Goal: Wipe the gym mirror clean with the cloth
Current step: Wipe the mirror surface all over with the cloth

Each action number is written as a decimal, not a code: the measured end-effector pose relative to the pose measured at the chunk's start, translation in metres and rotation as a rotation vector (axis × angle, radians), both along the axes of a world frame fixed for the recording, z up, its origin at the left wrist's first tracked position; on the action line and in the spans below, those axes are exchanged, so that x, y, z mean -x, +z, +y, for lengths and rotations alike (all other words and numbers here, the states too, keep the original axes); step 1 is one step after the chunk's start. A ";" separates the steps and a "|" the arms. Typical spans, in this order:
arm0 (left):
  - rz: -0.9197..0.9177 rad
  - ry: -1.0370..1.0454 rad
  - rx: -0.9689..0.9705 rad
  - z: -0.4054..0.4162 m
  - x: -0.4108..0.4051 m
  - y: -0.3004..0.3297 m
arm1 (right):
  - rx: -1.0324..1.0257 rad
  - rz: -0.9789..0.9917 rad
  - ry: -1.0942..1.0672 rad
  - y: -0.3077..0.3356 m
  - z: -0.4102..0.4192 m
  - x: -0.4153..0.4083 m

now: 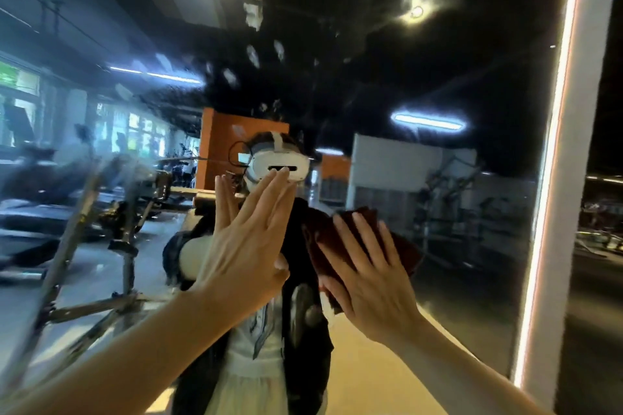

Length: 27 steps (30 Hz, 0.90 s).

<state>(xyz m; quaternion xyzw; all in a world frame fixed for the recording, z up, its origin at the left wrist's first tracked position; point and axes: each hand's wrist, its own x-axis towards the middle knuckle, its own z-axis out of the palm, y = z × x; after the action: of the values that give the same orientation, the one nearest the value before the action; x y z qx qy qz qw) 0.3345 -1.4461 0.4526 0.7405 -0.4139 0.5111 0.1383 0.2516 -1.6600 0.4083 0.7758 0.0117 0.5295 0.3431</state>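
The gym mirror (387, 71) fills the view, with smudges and fingerprint marks on its upper middle. A dark red cloth (325, 229) lies flat against the glass at centre right. My right hand (367, 266) presses on the cloth with straight, spread fingers. My left hand (246, 239) is flat against the mirror just left of the cloth, fingers straight and pointing up, holding nothing. The glass reflects a person wearing a white headset behind both hands.
A lit white frame edge (553, 178) bounds the mirror on the right. Gym machines and a metal rack (77, 219) show as reflections on the left, ceiling lights above.
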 end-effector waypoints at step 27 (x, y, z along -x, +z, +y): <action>0.100 0.134 -0.071 -0.054 0.036 -0.047 | -0.359 -0.187 0.022 -0.026 -0.039 0.019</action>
<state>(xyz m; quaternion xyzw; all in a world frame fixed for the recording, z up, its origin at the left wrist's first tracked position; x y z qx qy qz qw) 0.2985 -1.4997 0.4051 0.7956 -0.3737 0.4666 0.0981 0.2329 -1.6989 0.3819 0.7717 -0.1065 0.5966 0.1930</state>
